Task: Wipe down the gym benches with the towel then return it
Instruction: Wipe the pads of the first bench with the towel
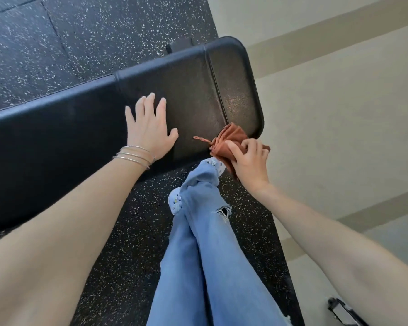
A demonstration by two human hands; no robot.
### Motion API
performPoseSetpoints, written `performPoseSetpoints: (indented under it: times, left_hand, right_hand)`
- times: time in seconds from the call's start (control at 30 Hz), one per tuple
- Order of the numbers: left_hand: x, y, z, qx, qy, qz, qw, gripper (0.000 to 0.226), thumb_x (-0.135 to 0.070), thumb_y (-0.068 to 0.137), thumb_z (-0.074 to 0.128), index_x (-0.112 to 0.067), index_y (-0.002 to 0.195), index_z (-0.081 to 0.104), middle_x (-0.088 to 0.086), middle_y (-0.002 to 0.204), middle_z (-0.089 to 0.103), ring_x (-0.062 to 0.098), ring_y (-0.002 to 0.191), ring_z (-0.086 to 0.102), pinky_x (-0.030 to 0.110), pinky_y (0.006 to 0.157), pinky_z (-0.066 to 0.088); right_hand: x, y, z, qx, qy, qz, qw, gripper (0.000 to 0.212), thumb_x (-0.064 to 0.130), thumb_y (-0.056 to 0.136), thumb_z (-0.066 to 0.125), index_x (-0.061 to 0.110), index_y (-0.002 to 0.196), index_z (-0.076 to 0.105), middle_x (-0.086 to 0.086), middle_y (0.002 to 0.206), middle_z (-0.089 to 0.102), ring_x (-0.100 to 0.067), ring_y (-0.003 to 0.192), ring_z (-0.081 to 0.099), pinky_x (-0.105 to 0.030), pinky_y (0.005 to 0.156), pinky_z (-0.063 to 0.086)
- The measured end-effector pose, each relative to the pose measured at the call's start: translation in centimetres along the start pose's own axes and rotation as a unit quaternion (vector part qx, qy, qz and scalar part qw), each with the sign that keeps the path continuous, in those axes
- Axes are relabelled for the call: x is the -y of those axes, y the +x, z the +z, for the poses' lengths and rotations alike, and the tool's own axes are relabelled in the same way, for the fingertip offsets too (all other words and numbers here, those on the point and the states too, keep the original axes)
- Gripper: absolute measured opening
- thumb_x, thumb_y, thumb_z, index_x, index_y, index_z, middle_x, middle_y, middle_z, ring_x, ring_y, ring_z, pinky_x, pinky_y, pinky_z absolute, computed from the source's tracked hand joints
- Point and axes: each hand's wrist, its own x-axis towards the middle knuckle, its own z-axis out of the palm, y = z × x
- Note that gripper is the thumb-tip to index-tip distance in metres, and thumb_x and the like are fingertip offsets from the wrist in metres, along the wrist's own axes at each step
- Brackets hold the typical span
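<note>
I have the towel (231, 140) bunched in my right hand (250, 165), grip pinching it against the near edge of the bench (193, 90) by its end; my left hand (149, 130) lies spread flat on the pad. I judge the wiping underway, with the return not yet done.

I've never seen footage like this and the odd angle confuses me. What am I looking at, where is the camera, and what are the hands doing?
There is one picture, taken by a wide-angle camera worn on a person's head, looking down past their own arms. No machine is involved.

The long black padded gym bench crosses the view, standing on black speckled rubber flooring. The left hand, with thin silver bangles on its wrist, lies flat and open on the bench top. The right hand grips a bunched rust-orange towel at the bench's near edge. Below are the person's legs in light blue jeans.
</note>
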Motion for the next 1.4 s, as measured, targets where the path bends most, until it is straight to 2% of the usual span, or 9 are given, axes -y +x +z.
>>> performPoseSetpoints:
  times: [0.1, 0.2, 0.4, 0.67, 1.0, 1.2, 1.4]
  left_hand:
    - [0.0, -3.7, -0.3, 0.016, 0.010, 0.020, 1.000, 0.071, -0.042, 0.089, 0.052, -0.011, 0.147, 0.025, 0.014, 0.153, 0.026, 0.032, 0.141, 0.022, 0.058, 0.114, 0.017]
    - [0.8, -7.6, -2.1, 0.022, 0.019, 0.024, 0.999, 0.068, -0.045, 0.090, 0.049, -0.014, 0.147, 0.026, 0.012, 0.151, 0.030, 0.031, 0.140, 0.025, 0.057, 0.114, 0.018]
    - [2.6, -14.1, -10.1, -0.026, 0.027, 0.019, 0.999, 0.065, -0.048, 0.091, 0.046, -0.016, 0.145, 0.030, 0.011, 0.148, 0.038, 0.032, 0.137, 0.032, 0.056, 0.114, 0.020]
    - [3.1, -20.3, -20.4, -0.103, 0.026, 0.015, 0.994, 0.061, -0.050, 0.090, 0.046, -0.018, 0.142, 0.036, 0.011, 0.145, 0.042, 0.033, 0.135, 0.034, 0.054, 0.115, 0.020]
    - [4.6, -26.2, -27.8, -0.149, 0.033, -0.020, 0.988, 0.061, -0.053, 0.089, 0.045, -0.020, 0.140, 0.040, 0.010, 0.141, 0.045, 0.033, 0.133, 0.037, 0.053, 0.114, 0.022]
    - [4.1, -27.5, -30.8, -0.178, 0.025, -0.045, 0.983, 0.062, -0.054, 0.090, 0.044, -0.020, 0.141, 0.038, 0.010, 0.144, 0.044, 0.032, 0.135, 0.035, 0.055, 0.114, 0.022]
    - [0.9, -27.6, -33.1, -0.201, 0.015, -0.069, 0.977, 0.061, -0.055, 0.090, 0.043, -0.020, 0.140, 0.038, 0.009, 0.144, 0.043, 0.032, 0.135, 0.034, 0.056, 0.115, 0.020]
  right_hand:
    - [2.2, -0.1, -2.8, 0.053, -0.018, 0.047, 0.997, 0.029, 0.026, 0.089, 0.060, 0.026, 0.118, 0.059, -0.017, 0.103, 0.049, -0.038, 0.097, 0.047, -0.048, 0.075, 0.037]
    - [4.7, -0.6, -7.0, 0.065, -0.048, 0.028, 0.996, 0.030, 0.028, 0.094, 0.052, 0.029, 0.123, 0.055, -0.015, 0.113, 0.045, -0.035, 0.107, 0.041, -0.048, 0.083, 0.035]
    - [10.1, -2.3, -17.5, 0.046, -0.058, -0.034, 0.997, 0.030, 0.038, 0.098, 0.043, 0.030, 0.126, 0.049, -0.014, 0.120, 0.041, -0.033, 0.113, 0.038, -0.052, 0.090, 0.035]
    - [16.9, -4.1, -28.6, 0.012, -0.097, -0.101, 0.990, 0.032, 0.040, 0.096, 0.046, 0.028, 0.126, 0.049, -0.014, 0.125, 0.040, -0.035, 0.118, 0.036, -0.056, 0.092, 0.034]
    - [23.9, -5.2, -38.6, 0.009, -0.134, -0.179, 0.975, 0.032, 0.040, 0.097, 0.045, 0.028, 0.126, 0.048, -0.014, 0.124, 0.038, -0.032, 0.120, 0.032, -0.056, 0.093, 0.033]
    - [25.2, -5.3, -42.1, -0.010, -0.136, -0.208, 0.968, 0.031, 0.038, 0.097, 0.045, 0.028, 0.126, 0.048, -0.014, 0.123, 0.039, -0.032, 0.119, 0.033, -0.056, 0.094, 0.033]
    - [23.2, -5.4, -45.2, -0.005, -0.145, -0.236, 0.961, 0.031, 0.038, 0.097, 0.045, 0.027, 0.126, 0.048, -0.014, 0.123, 0.039, -0.032, 0.120, 0.033, -0.057, 0.094, 0.033]
